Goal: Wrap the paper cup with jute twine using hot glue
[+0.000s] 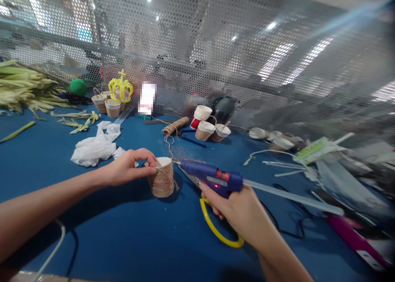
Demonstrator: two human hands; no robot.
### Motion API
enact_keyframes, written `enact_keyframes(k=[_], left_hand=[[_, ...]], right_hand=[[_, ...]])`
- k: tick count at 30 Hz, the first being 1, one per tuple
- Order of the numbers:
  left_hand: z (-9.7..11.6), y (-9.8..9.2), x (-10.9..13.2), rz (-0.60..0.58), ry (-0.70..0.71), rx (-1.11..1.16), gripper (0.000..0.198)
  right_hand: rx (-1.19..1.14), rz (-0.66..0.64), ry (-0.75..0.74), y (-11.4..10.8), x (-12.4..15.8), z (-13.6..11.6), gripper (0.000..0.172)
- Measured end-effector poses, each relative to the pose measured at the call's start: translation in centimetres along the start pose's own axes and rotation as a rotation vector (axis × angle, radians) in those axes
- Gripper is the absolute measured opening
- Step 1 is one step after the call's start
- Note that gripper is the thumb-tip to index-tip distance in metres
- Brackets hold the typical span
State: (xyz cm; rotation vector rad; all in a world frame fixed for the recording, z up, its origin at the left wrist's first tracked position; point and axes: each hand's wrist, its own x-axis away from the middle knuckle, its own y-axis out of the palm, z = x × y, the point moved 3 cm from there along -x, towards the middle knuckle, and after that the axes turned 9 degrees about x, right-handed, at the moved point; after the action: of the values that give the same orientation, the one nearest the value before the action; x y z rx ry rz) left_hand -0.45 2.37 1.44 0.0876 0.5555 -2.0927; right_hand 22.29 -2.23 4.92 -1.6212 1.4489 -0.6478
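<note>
In the head view my left hand (135, 165) pinches the upper left rim of a paper cup (163, 183) wrapped in brown twine, which stands upright on the blue table. A strand of twine (169, 144) runs from the cup's rim back to a twine roll (175, 126). Gripped in my right hand (239, 210) is a blue hot glue gun (212, 176), its red light lit and a long clear glue stick (286, 193) sticking out behind. Its nozzle points at the cup's rim on the right, very near it; contact I cannot tell. Yellow-handled scissors (216, 230) lie beneath the gun.
Crumpled white material (94, 150) lies left of the cup. Small wrapped cups (205, 130) stand at the back, with others near a yellow crown-shaped object (121, 88). Plant stalks (24, 86) fill the far left; a purple box (358, 236) and plastic bags (348, 183) sit right. Perforated metal panels (185, 47) stand behind.
</note>
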Motion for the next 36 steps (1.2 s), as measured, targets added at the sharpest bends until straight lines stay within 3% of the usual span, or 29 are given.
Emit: enact_keyframes(k=[4, 7, 11, 13, 16, 22, 26, 30, 33, 35, 36], left_hand=[[-0.1, 0.0, 0.0, -0.001, -0.003, -0.005, 0.015], [-0.1, -0.1, 0.0, 0.005, -0.007, -0.020, 0.016], [0.0, -0.2, 0.0, -0.004, 0.000, -0.035, 0.016], [0.1, -0.1, 0.1, -0.015, 0.011, -0.038, 0.016], [0.2, 0.0, 0.1, -0.021, 0.011, -0.057, 0.016], [0.5, 0.1, 0.2, -0.023, 0.027, -0.097, 0.016], [0.7, 0.1, 0.2, -0.030, 0.052, -0.103, 0.016], [0.9, 0.1, 0.3, -0.036, 0.072, -0.113, 0.016], [1.0, 0.1, 0.3, -0.036, 0.066, -0.121, 0.017], [1.0, 0.1, 0.3, -0.032, 0.063, -0.118, 0.017], [1.0, 0.1, 0.2, -0.030, 0.062, -0.114, 0.016]], right_hand=[[-0.113, -0.063, 0.165, 0.5, -0.2, 0.4, 0.028], [-0.306, -0.139, 0.225, 0.6, -0.7, 1.2, 0.027], [-0.461, -0.052, 0.247, -0.2, -2.3, 3.5, 0.023], [-0.451, 0.101, 0.346, -0.6, -3.2, 5.3, 0.023], [-0.400, 0.192, 0.420, -0.4, -4.3, 7.7, 0.023], [-0.203, 0.170, 0.513, 0.9, -5.2, 10.5, 0.028], [-0.019, 0.159, 0.527, 0.6, -5.5, 11.5, 0.029], [0.187, 0.261, 0.480, -0.7, -5.4, 10.3, 0.033], [0.242, 0.321, 0.324, -0.7, -4.5, 6.7, 0.018], [0.195, 0.242, 0.143, 0.4, -3.6, 3.6, 0.018], [0.114, 0.104, -0.037, 1.5, -3.1, 1.8, 0.018]])
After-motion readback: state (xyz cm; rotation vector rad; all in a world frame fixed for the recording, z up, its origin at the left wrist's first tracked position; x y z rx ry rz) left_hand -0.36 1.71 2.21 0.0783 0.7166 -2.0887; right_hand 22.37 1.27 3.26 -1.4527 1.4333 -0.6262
